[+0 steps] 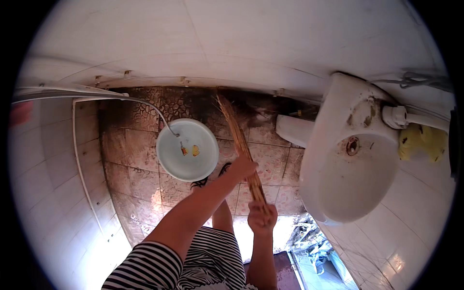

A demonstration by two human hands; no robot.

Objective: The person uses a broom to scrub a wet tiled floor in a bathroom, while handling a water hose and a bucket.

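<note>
Both my hands grip a stick broom [235,130], a long bundle of thin brown sticks. My left hand [243,167] is closed around its middle, while my right hand [262,217] wraps the top end, nearer my body. The broom slants away from me, its frayed tip at the dark, dirty strip of floor along the far wall. Just left of the broom, a pale round basin [187,157] stands on the patterned tile floor [140,145]. A grey hose [153,105] runs into the basin.
A stained white washbasin [345,183] juts out at the right, with a white pedestal-like piece [292,129] below it and a drain pipe [420,120] beside it. A yellow bag [420,142] hangs by the right wall. Thin pipes [82,169] run along the left wall. Behind me lies a doorway.
</note>
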